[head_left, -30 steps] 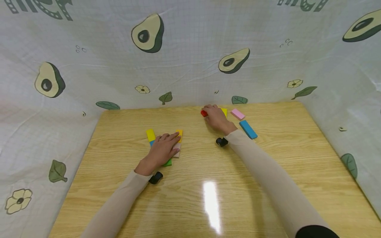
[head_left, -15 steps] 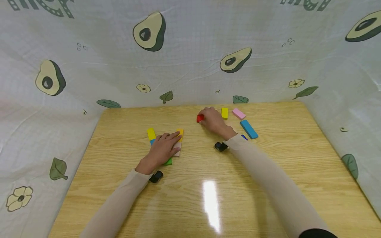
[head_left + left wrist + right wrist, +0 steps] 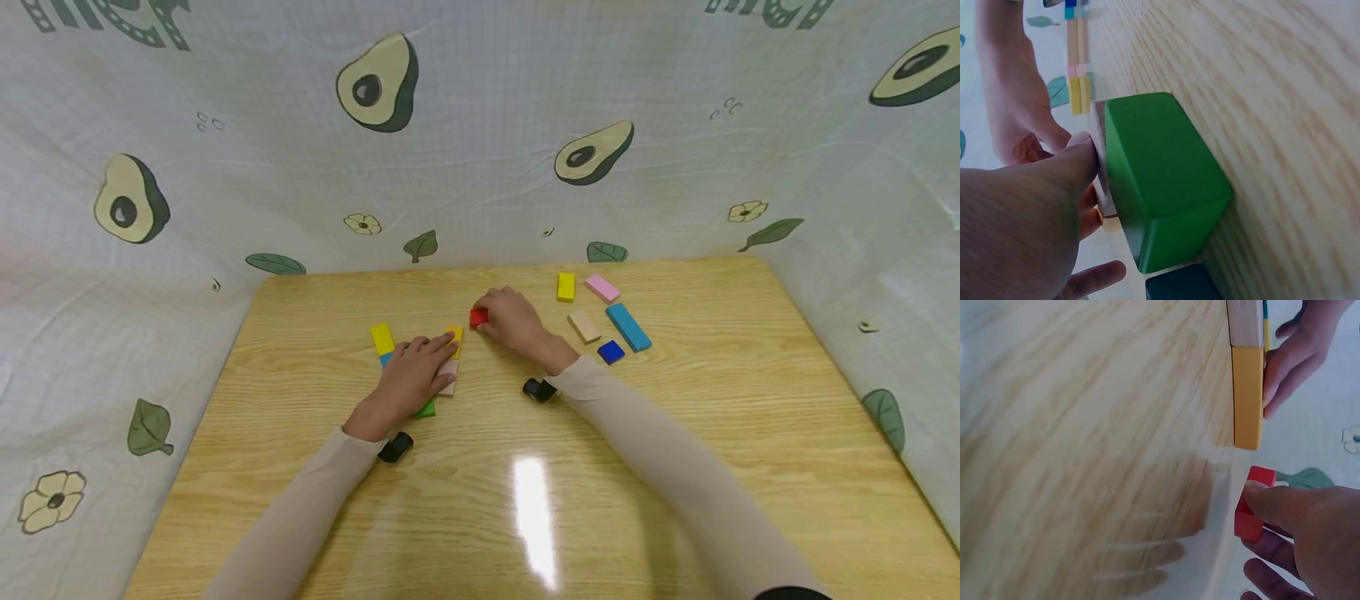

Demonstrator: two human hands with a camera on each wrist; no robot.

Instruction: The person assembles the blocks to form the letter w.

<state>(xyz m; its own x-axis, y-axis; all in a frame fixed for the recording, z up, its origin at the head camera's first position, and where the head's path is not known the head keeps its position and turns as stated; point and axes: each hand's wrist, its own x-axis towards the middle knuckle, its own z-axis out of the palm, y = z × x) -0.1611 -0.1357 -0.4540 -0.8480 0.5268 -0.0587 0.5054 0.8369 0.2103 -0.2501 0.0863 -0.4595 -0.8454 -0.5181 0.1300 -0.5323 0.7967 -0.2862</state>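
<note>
My right hand (image 3: pixel 517 325) pinches a small red block (image 3: pixel 478 318) between thumb and fingers, just to the right of my left hand. In the right wrist view, the red block (image 3: pixel 1249 525) is apart from the end of an orange block (image 3: pixel 1247 400). My left hand (image 3: pixel 408 375) rests with extended fingers over a group of blocks and hides part of it. Around that hand show a yellow block (image 3: pixel 382 338), a blue one (image 3: pixel 386 359), an orange one, a pale one (image 3: pixel 447 379) and a green block (image 3: pixel 1160 162). The left thumb touches the pale block beside the green one.
Right of my right hand lie loose blocks: yellow (image 3: pixel 566 287), pink (image 3: pixel 602 288), beige (image 3: pixel 583 327), light blue (image 3: pixel 628 327) and dark blue (image 3: pixel 611 352). A cloth with avocado prints (image 3: pixel 480 100) stands behind the wooden table (image 3: pixel 600 500).
My right hand has moved left and nearer with the red block, towards the left hand. The beige and dark blue blocks have come into sight. The left hand has stayed in place.
</note>
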